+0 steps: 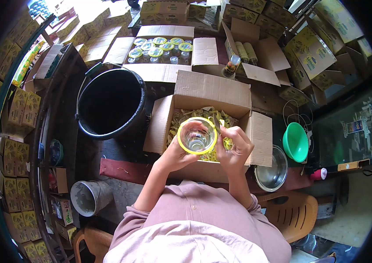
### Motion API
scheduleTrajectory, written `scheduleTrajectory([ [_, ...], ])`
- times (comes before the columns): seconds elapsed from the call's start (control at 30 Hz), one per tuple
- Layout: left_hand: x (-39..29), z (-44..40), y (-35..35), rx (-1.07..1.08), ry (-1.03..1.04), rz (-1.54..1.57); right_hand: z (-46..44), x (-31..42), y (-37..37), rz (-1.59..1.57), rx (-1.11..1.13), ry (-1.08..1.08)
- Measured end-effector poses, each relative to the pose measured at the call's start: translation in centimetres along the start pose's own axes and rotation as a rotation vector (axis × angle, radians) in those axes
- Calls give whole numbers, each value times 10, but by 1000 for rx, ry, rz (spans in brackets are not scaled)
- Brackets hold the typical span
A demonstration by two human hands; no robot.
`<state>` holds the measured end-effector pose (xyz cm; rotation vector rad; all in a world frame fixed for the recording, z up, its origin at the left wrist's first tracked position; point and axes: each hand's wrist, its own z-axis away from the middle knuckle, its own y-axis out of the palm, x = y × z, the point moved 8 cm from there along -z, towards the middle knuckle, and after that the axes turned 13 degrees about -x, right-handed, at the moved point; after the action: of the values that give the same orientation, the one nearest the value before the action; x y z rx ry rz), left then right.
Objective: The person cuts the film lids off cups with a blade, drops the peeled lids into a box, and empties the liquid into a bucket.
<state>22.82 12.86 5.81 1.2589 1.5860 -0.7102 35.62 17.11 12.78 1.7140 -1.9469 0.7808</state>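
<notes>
Clear round cup with a bright yellow rim (198, 136), held above an open brown cardboard carton (212, 90).
Step in hand, by appearance: work at the rim. Fingers of the left hand (173, 154): closed around the cup's side. Fingers of the right hand (237, 144): pinched on a narrow, dark, blade-like piece (216, 124) at the rim's right side; contact cannot be told. Next move, as judged: calls for a steady left hold and a light, controlled pass along the rim. Cup: transparent, seemingly empty, mouth facing the viewer, circular base visible within. Carton: on a dark surface (124, 149), containing loose, tangled yellowish strips (185, 115).
</notes>
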Motion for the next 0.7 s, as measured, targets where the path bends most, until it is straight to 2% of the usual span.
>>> scheduleTrajectory([
  [0.43,-2,-3,-1,-56,-24,43,12,4,-5,95,-16,-23],
  [0.7,-7,-2,2,13,22,-65,6,6,-3,81,-18,-21],
])
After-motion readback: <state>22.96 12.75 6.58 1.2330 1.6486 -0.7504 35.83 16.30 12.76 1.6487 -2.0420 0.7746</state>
